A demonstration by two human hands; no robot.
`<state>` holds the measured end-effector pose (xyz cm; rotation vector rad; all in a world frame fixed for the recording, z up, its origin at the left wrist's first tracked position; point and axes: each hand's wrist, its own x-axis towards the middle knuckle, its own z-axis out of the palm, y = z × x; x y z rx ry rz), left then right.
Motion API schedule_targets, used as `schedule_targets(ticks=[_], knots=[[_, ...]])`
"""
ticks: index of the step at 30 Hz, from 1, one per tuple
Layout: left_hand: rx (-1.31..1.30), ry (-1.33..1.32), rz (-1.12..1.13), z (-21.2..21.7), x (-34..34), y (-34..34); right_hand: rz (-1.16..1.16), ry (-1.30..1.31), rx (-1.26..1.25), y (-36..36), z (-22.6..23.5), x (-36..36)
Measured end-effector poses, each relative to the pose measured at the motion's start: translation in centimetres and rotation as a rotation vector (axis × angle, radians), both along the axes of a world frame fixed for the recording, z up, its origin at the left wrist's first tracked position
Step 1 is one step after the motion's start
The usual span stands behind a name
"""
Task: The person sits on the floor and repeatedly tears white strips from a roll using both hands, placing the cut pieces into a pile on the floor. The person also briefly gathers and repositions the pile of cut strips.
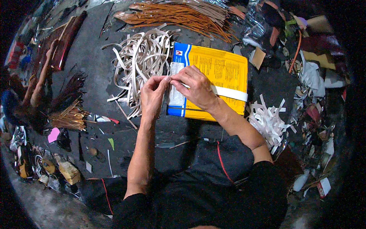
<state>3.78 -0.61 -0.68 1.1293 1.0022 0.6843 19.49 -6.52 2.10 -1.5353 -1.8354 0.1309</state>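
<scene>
A flat yellow and blue rectangular panel (217,66) with printing lies in front of me. Across it runs a white strip (230,92), passing under my right hand (196,87). My right hand is closed, its fingers pinching the strip over the panel's blue left side. Close against it, my left hand (153,95) is closed too, thumb and forefinger pinched at the strip's end; the fingers hide most of that end. A thin dark rod (187,109) lies along the panel's near edge. Left of the panel sits a tangled heap of off-white strips (143,61).
A pile of flat white strips (268,124) lies at the right by my elbow. Long brown strips (179,19) are bundled at the far side. A bristle brush (70,116) lies left. Scraps and plastic (312,80) litter the right, with a pink heart-shaped piece (53,134) at left.
</scene>
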Motion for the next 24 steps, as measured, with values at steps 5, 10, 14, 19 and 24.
schedule_targets(ticks=[5, 10, 14, 19, 24], knots=[[-0.111, -0.109, 0.019, -0.4, 0.6, 0.1, 0.036, -0.032, 0.01, 0.0, 0.1, 0.2], [-0.274, -0.232, 0.023, -1.8, 0.4, 0.3, 0.033, -0.02, 0.003, -0.1, -0.2, 0.3], [-0.325, -0.282, 0.065, -1.8, 0.5, 0.3, 0.024, -0.039, -0.001, -0.2, -0.2, 0.4], [-0.332, -0.306, 0.073, -3.3, 0.1, 0.9, 0.031, -0.043, 0.003, -0.2, 0.0, 0.4], [-0.311, -0.296, 0.073, -5.4, -0.4, 1.6, 0.035, -0.051, -0.01, -0.3, 0.0, 0.5]])
